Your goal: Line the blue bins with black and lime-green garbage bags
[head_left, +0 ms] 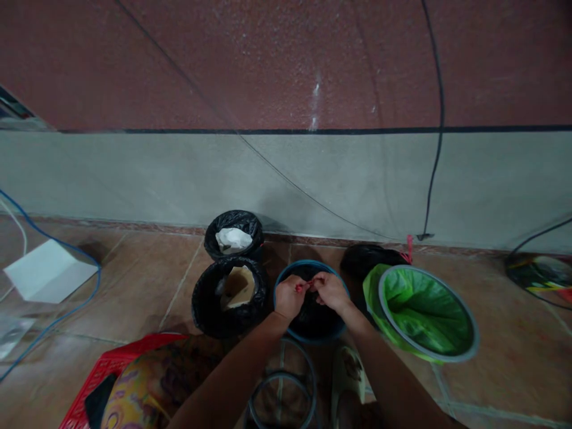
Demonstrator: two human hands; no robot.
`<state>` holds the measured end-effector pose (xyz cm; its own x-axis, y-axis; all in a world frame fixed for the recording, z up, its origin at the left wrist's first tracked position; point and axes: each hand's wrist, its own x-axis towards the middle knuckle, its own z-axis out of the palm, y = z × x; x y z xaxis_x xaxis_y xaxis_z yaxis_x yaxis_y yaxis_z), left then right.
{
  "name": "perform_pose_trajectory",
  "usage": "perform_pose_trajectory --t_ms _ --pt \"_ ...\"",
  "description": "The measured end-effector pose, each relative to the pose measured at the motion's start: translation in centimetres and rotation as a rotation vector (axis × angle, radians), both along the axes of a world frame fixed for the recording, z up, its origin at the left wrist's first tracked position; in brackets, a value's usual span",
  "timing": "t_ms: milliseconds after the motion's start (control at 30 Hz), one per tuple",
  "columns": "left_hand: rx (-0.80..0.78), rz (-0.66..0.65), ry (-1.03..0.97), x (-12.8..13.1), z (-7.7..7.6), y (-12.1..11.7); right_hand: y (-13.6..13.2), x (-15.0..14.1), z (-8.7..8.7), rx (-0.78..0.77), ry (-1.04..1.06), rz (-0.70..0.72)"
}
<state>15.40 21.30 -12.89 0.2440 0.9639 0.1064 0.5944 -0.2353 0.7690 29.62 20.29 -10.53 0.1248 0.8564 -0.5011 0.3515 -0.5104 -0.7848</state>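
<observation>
My left hand and my right hand meet over a round blue bin. Both are closed, pinching a thin red drawstring between their fingertips. Inside the bin, below my hands, lies a black garbage bag; its contents cannot be made out. To the left stand two bins with black liners: the nearer one holds brown cardboard, the farther one white crumpled paper.
A green-lined bin with a grey ring stands at the right. Behind it, a black bag with red ties rests by the wall. Grey rings lie near my feet. A red basket, white box and blue cable are leftward.
</observation>
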Motion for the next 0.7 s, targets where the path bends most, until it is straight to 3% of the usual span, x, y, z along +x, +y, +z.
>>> perform_pose_trajectory --t_ms 200,433,700 --pt "-0.043 0.005 0.083 -1.3 -1.4 -1.1 0.0 1.0 -0.3 0.049 -0.351 0.073" --pt "-0.046 0.002 0.08 -1.0 -1.6 -0.9 -0.1 1.5 -0.5 0.052 -0.229 0.092" --pt "-0.119 -0.026 0.052 -0.2 -1.2 -0.3 -0.2 0.8 1.0 0.121 -0.274 0.342"
